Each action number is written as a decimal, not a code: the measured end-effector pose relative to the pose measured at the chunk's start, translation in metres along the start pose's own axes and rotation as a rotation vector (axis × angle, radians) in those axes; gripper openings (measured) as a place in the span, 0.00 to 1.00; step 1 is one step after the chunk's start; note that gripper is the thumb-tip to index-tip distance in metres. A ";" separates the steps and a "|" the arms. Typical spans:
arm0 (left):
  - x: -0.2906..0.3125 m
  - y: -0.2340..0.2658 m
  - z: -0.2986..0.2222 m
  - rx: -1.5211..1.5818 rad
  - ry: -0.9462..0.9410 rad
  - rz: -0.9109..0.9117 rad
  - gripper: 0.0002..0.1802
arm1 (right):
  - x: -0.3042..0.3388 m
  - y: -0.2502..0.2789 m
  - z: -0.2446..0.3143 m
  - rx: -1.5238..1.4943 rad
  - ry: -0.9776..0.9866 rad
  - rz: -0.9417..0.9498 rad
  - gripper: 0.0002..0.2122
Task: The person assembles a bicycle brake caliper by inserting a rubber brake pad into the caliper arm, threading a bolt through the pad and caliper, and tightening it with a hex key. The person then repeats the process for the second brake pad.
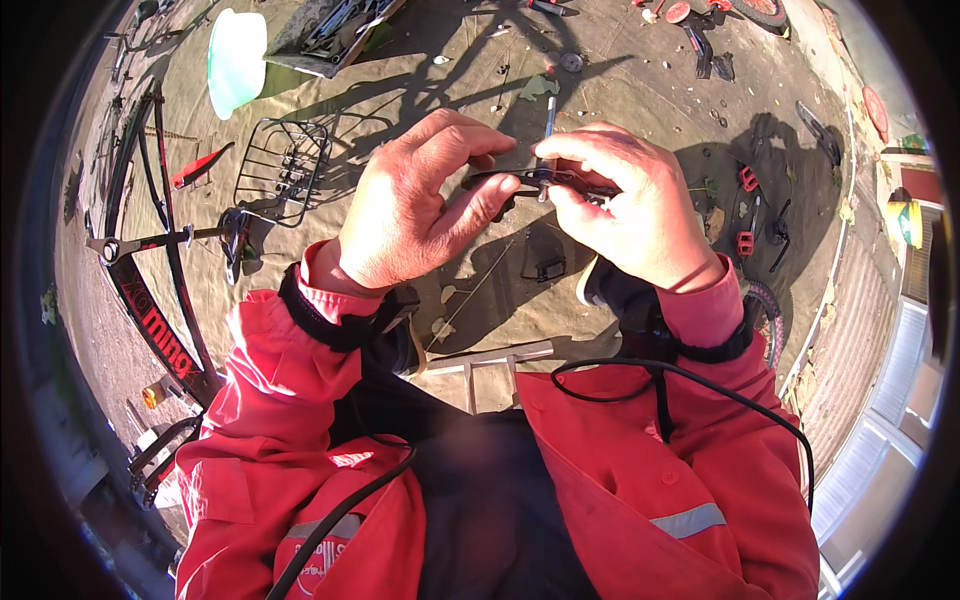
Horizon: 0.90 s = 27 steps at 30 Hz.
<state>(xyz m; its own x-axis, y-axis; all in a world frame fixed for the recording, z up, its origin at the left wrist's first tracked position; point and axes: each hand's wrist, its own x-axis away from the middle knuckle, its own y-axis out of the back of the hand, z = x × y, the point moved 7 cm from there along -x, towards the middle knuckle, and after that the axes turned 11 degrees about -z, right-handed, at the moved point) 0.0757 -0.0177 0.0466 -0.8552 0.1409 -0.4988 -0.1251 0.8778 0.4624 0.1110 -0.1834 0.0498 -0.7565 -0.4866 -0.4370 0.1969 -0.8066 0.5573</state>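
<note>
My left hand (415,205) and my right hand (625,205) meet in the middle of the view, both in red jacket sleeves. Between them they pinch a small black bicycle part (535,180), flat and elongated. My right hand's fingers also steady a thin silver tool (549,125) that stands upright through the part, with its tip pointing away from me. My left thumb and forefinger clamp the part's left end. The hands hide most of the part.
A black bicycle frame (150,300) and a wire basket (283,165) lie left on the dirt ground. A pale green bowl (235,60) and a tool tray (335,35) sit far left. Red pedals (747,210) and a tyre (768,315) lie right. A metal stand (490,360) is near my lap.
</note>
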 end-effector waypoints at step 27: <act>0.006 0.038 0.052 -0.088 0.392 -0.275 0.09 | 0.010 0.050 -0.090 0.030 -0.538 -0.089 0.16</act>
<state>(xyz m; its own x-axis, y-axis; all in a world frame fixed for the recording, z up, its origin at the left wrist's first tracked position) 0.0917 0.0402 0.0229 -0.9074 -0.2886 -0.3055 -0.4006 0.8138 0.4210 0.1693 -0.2590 0.0101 -0.9833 -0.1703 -0.0645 0.1059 -0.8229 0.5582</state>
